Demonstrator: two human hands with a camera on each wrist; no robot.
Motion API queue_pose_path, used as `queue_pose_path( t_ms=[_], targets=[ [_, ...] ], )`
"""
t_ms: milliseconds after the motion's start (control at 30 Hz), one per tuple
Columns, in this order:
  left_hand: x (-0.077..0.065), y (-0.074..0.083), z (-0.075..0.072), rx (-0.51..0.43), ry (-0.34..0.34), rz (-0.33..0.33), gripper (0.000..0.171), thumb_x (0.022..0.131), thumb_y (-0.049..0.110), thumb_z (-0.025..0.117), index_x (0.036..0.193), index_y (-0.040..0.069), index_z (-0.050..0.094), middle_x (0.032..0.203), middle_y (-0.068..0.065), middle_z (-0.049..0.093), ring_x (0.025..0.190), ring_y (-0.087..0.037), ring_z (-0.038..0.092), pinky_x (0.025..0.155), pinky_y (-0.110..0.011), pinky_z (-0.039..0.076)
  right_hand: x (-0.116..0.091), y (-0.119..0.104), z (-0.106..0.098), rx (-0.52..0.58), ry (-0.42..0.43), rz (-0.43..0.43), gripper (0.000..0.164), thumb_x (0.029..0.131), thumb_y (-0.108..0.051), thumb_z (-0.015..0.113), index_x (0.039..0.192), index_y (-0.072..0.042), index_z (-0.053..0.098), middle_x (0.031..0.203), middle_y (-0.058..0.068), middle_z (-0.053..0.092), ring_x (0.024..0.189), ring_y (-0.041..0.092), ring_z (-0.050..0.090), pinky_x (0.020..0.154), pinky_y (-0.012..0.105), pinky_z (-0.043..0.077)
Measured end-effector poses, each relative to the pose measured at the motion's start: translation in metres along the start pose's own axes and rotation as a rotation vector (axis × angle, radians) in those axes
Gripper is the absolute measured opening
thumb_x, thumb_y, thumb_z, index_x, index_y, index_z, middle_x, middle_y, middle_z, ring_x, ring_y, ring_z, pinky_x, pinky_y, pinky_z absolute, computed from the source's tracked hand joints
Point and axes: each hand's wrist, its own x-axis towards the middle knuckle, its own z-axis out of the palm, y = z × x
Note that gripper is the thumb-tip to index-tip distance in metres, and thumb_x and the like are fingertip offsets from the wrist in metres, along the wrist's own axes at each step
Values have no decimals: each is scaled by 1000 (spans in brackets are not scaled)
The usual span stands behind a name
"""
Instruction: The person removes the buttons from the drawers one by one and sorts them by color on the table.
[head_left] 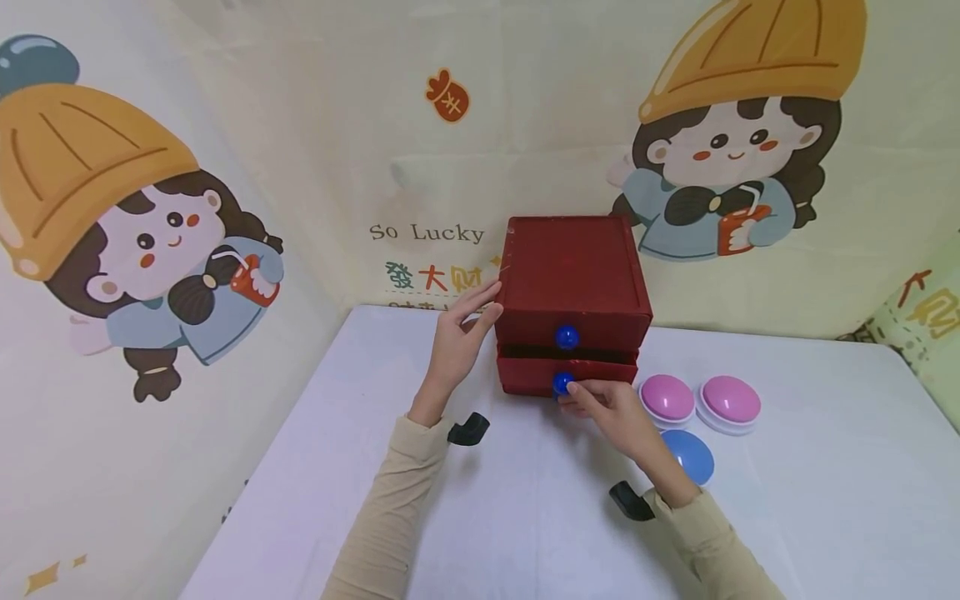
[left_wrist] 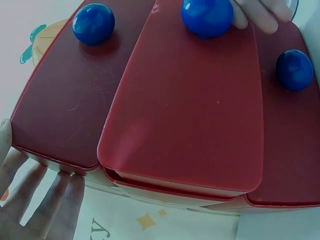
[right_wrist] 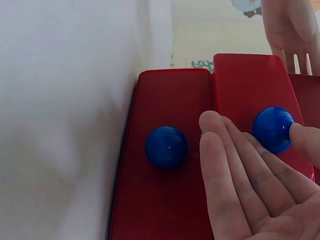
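Observation:
A red drawer box [head_left: 573, 262] with round blue knobs stands at the back of the table. Its middle drawer [left_wrist: 185, 110] juts out a little beyond the top drawer [left_wrist: 65, 95] and the bottom drawer [right_wrist: 162, 200]. My right hand [head_left: 617, 415] pinches the middle drawer's blue knob [right_wrist: 272, 129], thumb on one side and fingers on the other. Against the left side of the box, near its top front corner, my left hand [head_left: 457, 342] rests with fingers extended. The drawer's inside is hidden apart from a dark gap above its front.
Two pink domed push lights [head_left: 667, 397] on white bases sit right of the box. A blue dome [head_left: 688, 456] lies nearer, partly behind my right wrist. A cartoon-printed cloth [head_left: 330, 125] hangs behind the white table [head_left: 510, 517].

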Motion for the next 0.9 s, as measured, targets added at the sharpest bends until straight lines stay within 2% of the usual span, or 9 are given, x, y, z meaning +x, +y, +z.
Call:
queue_pose_path(
  t_ms=[100,233,433,567,700,833,900],
  targets=[
    [0,-1,1,0,-9,4,40,98,10,62,137,-1,58,146,-16,53,136,-23,49,93,-28,54,2,1,1,-14,22,7,37,102,-29,56,115,3,71,97,13,77,91,28,75,89,31,57],
    [0,0,2,-1,-21,6,41,98,10,61,137,-2,57,146,-19,51,136,-24,49,94,-29,54,5,3,0,17,40,-10,36,103,-24,55,115,7,69,96,17,76,91,33,74,84,28,58],
    [0,2,0,8,-5,6,41,98,11,62,136,-2,57,146,-17,52,137,-23,48,94,-27,54,14,4,0,91,29,-30,37,103,-20,54,116,12,67,99,24,74,94,41,72,81,38,59],
    [4,-14,1,11,5,18,40,98,9,62,137,1,58,146,-15,52,137,-23,48,94,-30,55,17,4,0,110,36,-18,37,104,-20,54,117,13,65,99,26,73,93,40,72,83,43,58],
    [7,-30,2,14,18,23,40,98,14,63,137,8,60,146,-8,54,136,-18,49,94,-32,55,20,5,0,119,46,-23,36,103,-18,54,116,15,65,98,27,73,92,40,72,83,42,59],
    [7,-34,1,18,22,38,41,97,24,65,137,13,61,144,1,56,134,-12,50,94,-33,55,21,6,-1,119,52,-27,35,103,-17,55,114,14,66,97,28,73,91,40,72,81,39,59],
    [4,-25,1,15,16,32,41,98,22,65,137,10,61,145,-1,56,135,-14,50,95,-34,55,21,7,-1,108,60,-27,34,102,-17,56,114,13,67,97,27,73,91,40,72,81,40,59]
  ],
)
